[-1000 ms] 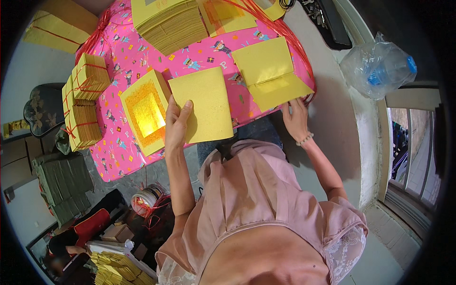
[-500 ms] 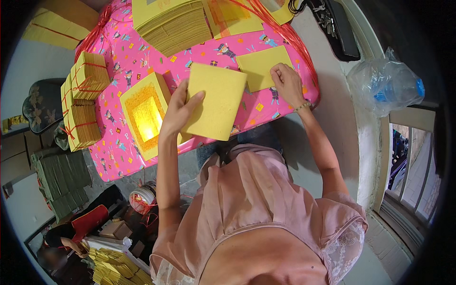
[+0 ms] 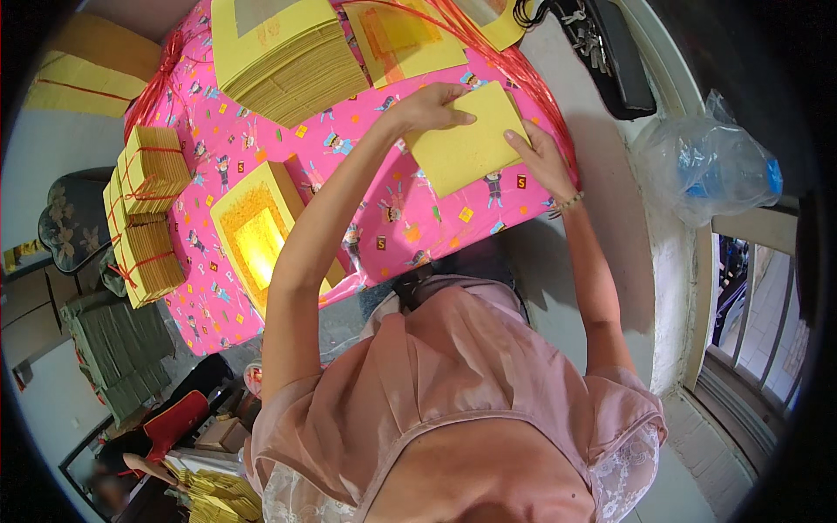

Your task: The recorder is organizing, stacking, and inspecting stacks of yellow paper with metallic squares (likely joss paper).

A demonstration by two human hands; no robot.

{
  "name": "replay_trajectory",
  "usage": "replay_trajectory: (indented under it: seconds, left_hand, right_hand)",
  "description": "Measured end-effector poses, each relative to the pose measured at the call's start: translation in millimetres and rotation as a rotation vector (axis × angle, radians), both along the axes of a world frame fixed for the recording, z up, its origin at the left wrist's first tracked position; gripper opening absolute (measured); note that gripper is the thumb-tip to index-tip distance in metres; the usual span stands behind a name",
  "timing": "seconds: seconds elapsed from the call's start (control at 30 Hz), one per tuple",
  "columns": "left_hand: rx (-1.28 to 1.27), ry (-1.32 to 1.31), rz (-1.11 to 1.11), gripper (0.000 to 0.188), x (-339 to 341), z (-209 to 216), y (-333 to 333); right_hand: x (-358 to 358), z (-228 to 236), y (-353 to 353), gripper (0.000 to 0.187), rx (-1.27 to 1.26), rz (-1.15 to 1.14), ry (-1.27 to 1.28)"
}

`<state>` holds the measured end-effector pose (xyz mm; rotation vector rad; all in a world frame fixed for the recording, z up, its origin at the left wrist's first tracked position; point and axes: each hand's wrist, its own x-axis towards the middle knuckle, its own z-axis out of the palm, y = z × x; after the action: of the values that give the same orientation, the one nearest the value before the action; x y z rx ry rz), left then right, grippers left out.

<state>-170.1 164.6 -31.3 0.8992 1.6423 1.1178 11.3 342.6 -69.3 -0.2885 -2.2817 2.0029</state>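
Both hands were on 1 yellow paper sheet (image 3: 466, 139). It lay flat on the pink cloth (image 3: 392, 218) over the worktop, near the right edge, a bit back from the front edge. The left hand (image 3: 427, 106) had its grip closed on the sheet's far-left corner, thumb under & fingers on top, prob. to keep it from sliding. The right hand (image 3: 539, 161) lay flat & open on the sheet's right side, fingers spread, pressing down, not gripping. I think 2 hands were used cos the sheet is thin & floppy.

Count of things on the worktop:
- 1 sheet under the hands.
- 1 big stack of yellow sheets (image 3: 288, 61) at the back edge, piled neat so it stays square.
- 1 more sheet with an orange square (image 3: 410, 39) just right of that stack, at the back.
- 1 stack with a shiny gold square (image 3: 257, 235) on top, at the front-left, close to the left arm so it's easy to reach.
- 3 tied bundles (image 3: 148, 218) at the left edge, red string round each to hold them tight.
- Loose red string (image 3: 523, 70) ran along the right edge; can't count the strands.

Off the worktop, 1 clear plastic bag (image 3: 706, 166) sat on the ledge to the right, well apart. 1 dark flat thing (image 3: 610, 52) lay by the back-right corner; can't tell what it was.
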Motion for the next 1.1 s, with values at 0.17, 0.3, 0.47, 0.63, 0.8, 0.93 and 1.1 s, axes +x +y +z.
replay_trajectory:
  seconds: [0.17,0.3,0.47,0.63,0.8,0.93,1.1]
  left_hand:
    - [-0.102,0.046,0.008,0.040,-10.8,-20.0,7.5]
    - [-0.092,0.009,0.053,0.036,-15.0,-34.0,2.7]
    - [-0.110,-0.021,0.337,0.043,-11.9,-47.3,9.0]
    - [-0.147,0.043,0.480,0.042,-6.0,-49.7,10.9]
    - [-0.121,0.059,0.524,0.042,-1.5,-47.5,7.9]
    - [-0.097,0.196,0.494,0.039,1.5,-49.3,6.4]
    - [-0.055,0.295,0.492,0.038,6.2,-54.7,7.1]
  right_hand:
    - [-0.6,-8.3,5.8,0.023,0.153,-0.115,0.018]
    - [1.8,-13.1,6.3,0.023,0.362,-0.172,0.056]
    - [1.5,-18.9,8.1,0.024,0.428,-0.214,0.083]
    - [1.0,-25.0,8.9,0.025,0.382,-0.231,0.077]
    - [1.6,-20.9,8.1,0.024,0.361,-0.194,0.055]
    - [3.5,-13.5,4.3,0.023,0.395,-0.166,0.088]
    - [4.5,-9.6,0.6,0.022,0.566,-0.205,0.166]
